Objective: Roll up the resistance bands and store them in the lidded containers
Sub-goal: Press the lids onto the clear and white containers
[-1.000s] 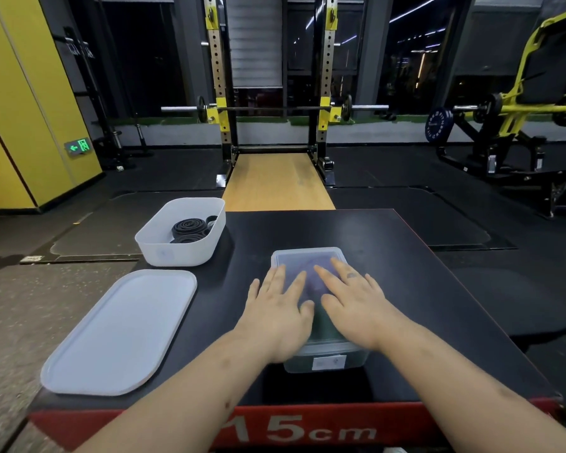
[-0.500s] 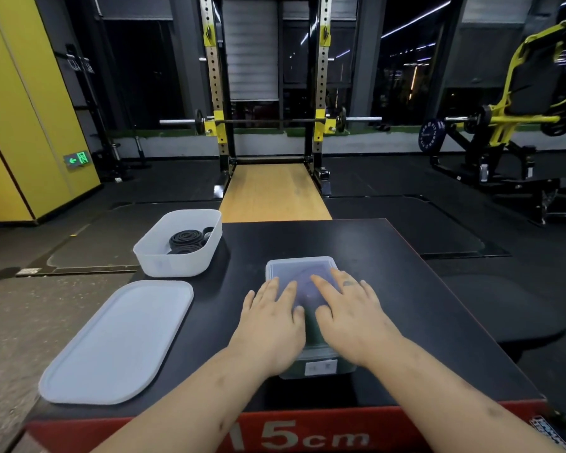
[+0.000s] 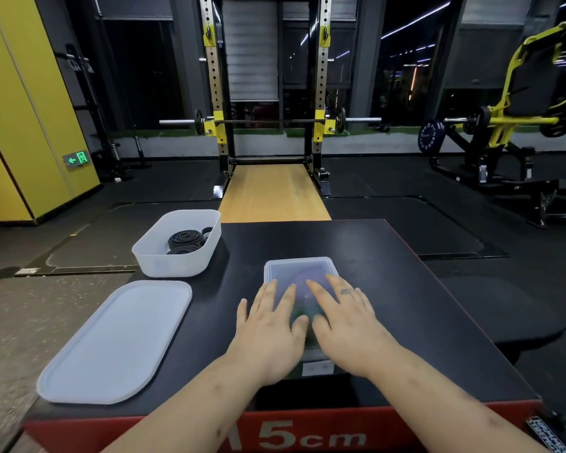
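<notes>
I am pressing my left hand (image 3: 268,335) and right hand (image 3: 343,325) flat, fingers straight and slightly spread, on the lidded container (image 3: 299,271). It is sitting midway along the platform's (image 3: 406,305) near edge, its long axis pointing toward the far edge.

The open tub (image 3: 174,259) stands behind the loose lid (image 3: 118,341), lidded container (image 3: 299,269) to their right.

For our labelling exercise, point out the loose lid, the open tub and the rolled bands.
loose lid (image 3: 118,341), head view, flat middle.
open tub (image 3: 174,261), head view, front wall.
rolled bands (image 3: 183,238), head view, top coil.
</notes>
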### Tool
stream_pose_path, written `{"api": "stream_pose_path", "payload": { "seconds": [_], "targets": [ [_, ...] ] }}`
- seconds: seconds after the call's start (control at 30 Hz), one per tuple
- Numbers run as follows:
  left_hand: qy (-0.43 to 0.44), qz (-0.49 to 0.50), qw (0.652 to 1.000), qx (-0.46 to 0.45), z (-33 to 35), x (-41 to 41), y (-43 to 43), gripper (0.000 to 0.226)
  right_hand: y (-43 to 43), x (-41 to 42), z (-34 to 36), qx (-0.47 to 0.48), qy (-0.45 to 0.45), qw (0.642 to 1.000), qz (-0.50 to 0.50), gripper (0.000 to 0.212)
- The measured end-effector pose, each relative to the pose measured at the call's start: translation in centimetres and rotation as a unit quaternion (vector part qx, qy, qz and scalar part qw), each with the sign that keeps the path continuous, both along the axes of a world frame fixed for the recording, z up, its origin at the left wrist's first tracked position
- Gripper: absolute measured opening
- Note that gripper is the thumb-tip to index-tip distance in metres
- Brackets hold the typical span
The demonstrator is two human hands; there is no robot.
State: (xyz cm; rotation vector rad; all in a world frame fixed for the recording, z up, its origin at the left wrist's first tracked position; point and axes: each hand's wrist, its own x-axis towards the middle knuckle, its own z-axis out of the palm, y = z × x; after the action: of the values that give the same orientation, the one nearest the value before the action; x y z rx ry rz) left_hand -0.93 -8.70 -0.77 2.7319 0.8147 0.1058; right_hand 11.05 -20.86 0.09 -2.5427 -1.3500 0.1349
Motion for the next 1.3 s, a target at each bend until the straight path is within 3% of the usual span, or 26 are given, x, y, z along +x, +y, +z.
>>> {"api": "stream_pose_path", "payload": {
  "seconds": [0.43, 0.57, 0.77, 1.03, 1.3],
  "targets": [
    [0.062, -0.027, 0.997, 0.034, 0.7, -0.3, 1.1, 0.072, -0.7, 1.5, 0.2, -0.024, 0.085, 0.996, 0.013, 0.063],
    [0.048, -0.009, 0.996, 0.077, 2.2, 1.2, 2.1, 0.071, 0.4, 2.7, 1.5, -0.014, 0.064, 0.998, -0.005, 0.063],
    [0.083, -0.005, 0.996, 0.015, 1.1, 2.1, 3.3, 0.074, 1.4, 3.7, 0.4, -0.05, 0.07, 0.996, 0.009, 0.065],
    [0.061, 0.004, 0.995, 0.078, 2.2, 4.0, 4.8, 0.067, 3.1, 4.9, 1.6, -0.066, 0.016, 0.998, -0.01, 0.063],
    [0.085, -0.033, 0.995, 0.037, 1.4, 5.1, 6.0, 0.07, 5.3, 6.9, 0.4, -0.072, 0.028, 0.997, 0.011, 0.065]
  ]
}}
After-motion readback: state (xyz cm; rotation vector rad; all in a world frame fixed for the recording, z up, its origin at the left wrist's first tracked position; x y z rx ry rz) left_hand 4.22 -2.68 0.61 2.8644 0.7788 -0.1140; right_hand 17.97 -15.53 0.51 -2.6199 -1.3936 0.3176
